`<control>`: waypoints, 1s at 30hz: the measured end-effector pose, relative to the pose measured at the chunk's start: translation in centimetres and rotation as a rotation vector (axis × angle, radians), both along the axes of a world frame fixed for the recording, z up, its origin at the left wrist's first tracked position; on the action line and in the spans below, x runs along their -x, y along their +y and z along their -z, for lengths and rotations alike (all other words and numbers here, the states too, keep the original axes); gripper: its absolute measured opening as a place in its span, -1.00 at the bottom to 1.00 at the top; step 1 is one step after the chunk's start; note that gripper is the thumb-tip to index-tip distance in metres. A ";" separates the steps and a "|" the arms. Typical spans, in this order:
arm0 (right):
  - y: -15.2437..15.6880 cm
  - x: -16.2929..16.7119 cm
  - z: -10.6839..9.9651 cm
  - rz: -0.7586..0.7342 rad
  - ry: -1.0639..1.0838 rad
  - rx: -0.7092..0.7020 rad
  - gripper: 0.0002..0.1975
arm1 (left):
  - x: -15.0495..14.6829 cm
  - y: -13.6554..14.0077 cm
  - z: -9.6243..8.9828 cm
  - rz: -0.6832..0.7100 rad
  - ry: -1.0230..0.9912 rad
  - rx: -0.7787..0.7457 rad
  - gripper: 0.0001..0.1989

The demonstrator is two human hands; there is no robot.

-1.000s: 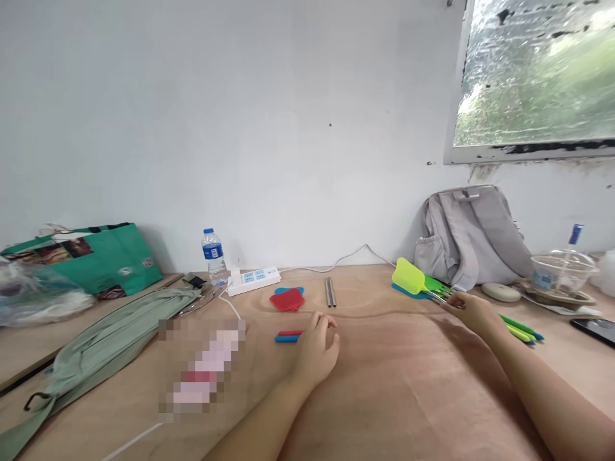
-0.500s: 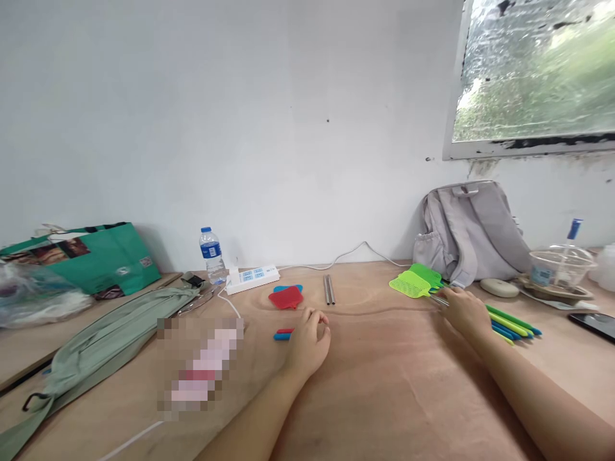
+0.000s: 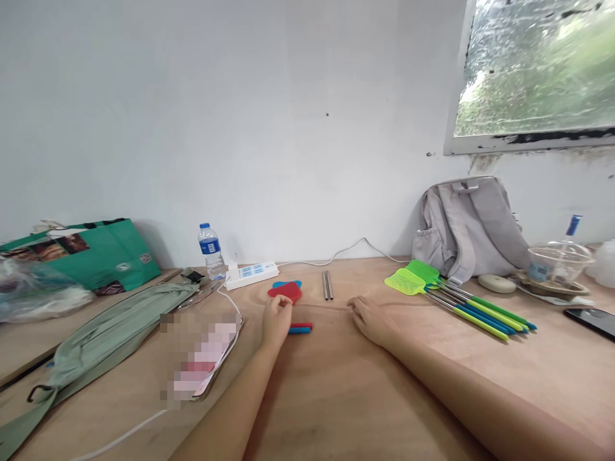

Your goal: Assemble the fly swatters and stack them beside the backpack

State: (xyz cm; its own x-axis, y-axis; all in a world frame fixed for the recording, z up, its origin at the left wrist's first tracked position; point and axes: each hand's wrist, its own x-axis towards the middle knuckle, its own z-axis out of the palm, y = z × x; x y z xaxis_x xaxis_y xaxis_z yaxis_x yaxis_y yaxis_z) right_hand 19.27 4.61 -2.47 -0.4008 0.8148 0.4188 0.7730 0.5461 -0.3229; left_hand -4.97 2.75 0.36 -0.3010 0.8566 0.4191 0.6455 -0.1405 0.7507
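Note:
My left hand (image 3: 277, 324) has its fingers closed at the near tip of a red fly swatter head (image 3: 287, 291), which overlaps a blue fly swatter head (image 3: 294, 283). Just right of that hand lie a red handle (image 3: 303, 325) and a blue handle (image 3: 300, 331), partly covered by it. My right hand (image 3: 373, 320) rests low over the table, fingers stretched and holding nothing. Two metal rods (image 3: 327, 285) lie side by side beyond and between the hands. Farther right are several fly swatters (image 3: 406, 282) with green and yellow-green heads, metal shafts and coloured handles.
A power strip (image 3: 252, 275) and water bottle (image 3: 211, 253) stand by the wall. To the left are a phone (image 3: 204, 365) with a cable, a grey-green bag (image 3: 115, 326) and a green bag (image 3: 115, 253). Rightward are a grey backpack (image 3: 473, 224), a plastic cup (image 3: 557, 266) and a dark phone (image 3: 593, 322).
My right hand has left the fly swatters on the right and moved left to the middle. My left hand has shifted left and farther forward, onto the red head's tip.

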 end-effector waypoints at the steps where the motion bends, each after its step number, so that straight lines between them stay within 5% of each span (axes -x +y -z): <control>1: 0.2 0.9 -0.2 0.016 -0.004 0.002 -0.75 | 0.5 0.3 0.2 -0.026 -0.037 0.020 -0.88; 9: 3.4 4.1 -0.6 0.128 -0.067 0.015 -0.69 | 1.2 0.2 1.0 -0.076 0.009 0.056 -0.84; 17: 4.5 3.8 -0.8 0.047 -0.124 0.024 -0.72 | -1.2 -1.9 0.5 0.155 0.376 -0.006 -0.85; 30: 4.7 3.5 -0.9 0.043 -0.144 0.062 -0.75 | -1.2 -2.3 0.2 0.297 0.511 0.047 -0.84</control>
State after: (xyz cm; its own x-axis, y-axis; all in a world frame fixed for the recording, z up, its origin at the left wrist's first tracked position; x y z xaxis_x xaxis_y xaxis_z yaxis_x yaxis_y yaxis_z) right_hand 15.73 9.31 -1.57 -0.4170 0.8553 0.3075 0.8361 0.4937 -0.2393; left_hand -3.78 0.44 0.18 0.1848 0.8943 0.4075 0.8651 -0.3448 0.3643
